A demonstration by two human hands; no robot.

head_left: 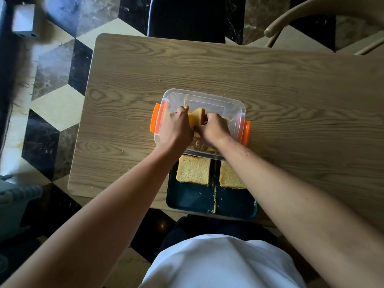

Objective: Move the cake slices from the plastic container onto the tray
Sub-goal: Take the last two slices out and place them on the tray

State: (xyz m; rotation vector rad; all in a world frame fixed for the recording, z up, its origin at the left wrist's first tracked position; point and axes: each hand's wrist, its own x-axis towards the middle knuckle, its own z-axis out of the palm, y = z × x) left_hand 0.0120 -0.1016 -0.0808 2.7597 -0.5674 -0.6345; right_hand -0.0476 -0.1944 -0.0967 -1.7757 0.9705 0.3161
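Observation:
A clear plastic container [207, 98] with orange clips stands in the middle of the wooden table. Both my hands reach inside it. My left hand [176, 129] and my right hand [213, 127] close from either side on a yellow cake slice [197, 117], which stands tilted on edge between them. Crumbs lie on the container floor near its front wall. A dark tray [195, 198] sits just in front of the container at the table's near edge. Two cake slices lie flat at its far end, one on the left [194, 172] and one on the right [229, 176], partly hidden by my right forearm.
A line of crumbs [215, 199] runs down the middle of the tray. The wooden table [291, 90] stretches to the right and back. A dark chair [187, 17] stands at the far side, and a curved wooden chair back [311, 15] at the top right.

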